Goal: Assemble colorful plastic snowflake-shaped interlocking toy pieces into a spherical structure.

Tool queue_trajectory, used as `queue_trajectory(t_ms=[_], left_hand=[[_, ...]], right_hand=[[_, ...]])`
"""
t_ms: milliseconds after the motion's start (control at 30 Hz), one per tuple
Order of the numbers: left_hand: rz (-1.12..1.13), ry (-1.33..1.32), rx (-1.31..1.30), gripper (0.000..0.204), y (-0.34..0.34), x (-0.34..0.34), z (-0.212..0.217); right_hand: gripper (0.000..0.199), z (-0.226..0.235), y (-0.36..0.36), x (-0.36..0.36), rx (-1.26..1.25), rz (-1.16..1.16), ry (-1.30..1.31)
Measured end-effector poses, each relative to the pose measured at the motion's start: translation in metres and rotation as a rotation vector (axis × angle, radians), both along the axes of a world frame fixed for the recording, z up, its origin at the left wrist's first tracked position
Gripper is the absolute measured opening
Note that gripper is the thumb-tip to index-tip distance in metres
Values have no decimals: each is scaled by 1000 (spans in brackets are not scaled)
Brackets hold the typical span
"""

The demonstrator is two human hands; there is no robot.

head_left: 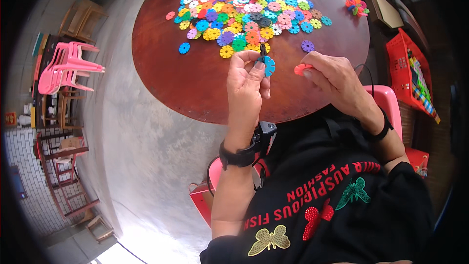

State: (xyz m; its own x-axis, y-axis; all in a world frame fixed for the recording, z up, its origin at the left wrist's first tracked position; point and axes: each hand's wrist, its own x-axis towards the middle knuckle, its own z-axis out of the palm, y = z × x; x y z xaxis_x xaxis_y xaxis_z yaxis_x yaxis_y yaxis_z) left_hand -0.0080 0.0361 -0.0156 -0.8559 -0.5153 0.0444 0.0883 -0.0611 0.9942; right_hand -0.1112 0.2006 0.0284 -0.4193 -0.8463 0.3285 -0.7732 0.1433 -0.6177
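Observation:
Over the near edge of a round brown table (166, 78), my left hand (246, 80) pinches a blue notched plastic disc (269, 66). A dark disc (263, 49), seen nearly edge-on, stands at its upper side and appears joined to it. To the right, my right hand (339, 80) grips a coral-red notched disc (302, 69) between thumb and fingers. The two hands are apart, and the coral disc does not touch the blue one. A loose purple disc (307, 46) lies just beyond my right hand. Many-coloured discs form a wide pile (244, 7) beyond both hands.
A flower-like cluster of joined discs (356, 6) sits near the table's right edge. Right of the table, a red crate (398, 68) holds colourful pieces. Pink plastic stools (68, 66) stand at the left. A small black device (266, 129) is strapped at my left wrist.

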Motion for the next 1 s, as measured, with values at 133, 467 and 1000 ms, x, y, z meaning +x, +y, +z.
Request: queue_trajectory(t_ms=[133, 467, 1000], left_hand=[[-142, 38, 300, 17, 15, -1, 11], [-198, 3, 385, 13, 16, 2, 11], [-314, 20, 650, 13, 15, 2, 7]], right_hand=[[13, -2, 4, -7, 24, -70, 81], [14, -13, -4, -3, -74, -71, 40], [15, -7, 0, -9, -55, 86, -22]])
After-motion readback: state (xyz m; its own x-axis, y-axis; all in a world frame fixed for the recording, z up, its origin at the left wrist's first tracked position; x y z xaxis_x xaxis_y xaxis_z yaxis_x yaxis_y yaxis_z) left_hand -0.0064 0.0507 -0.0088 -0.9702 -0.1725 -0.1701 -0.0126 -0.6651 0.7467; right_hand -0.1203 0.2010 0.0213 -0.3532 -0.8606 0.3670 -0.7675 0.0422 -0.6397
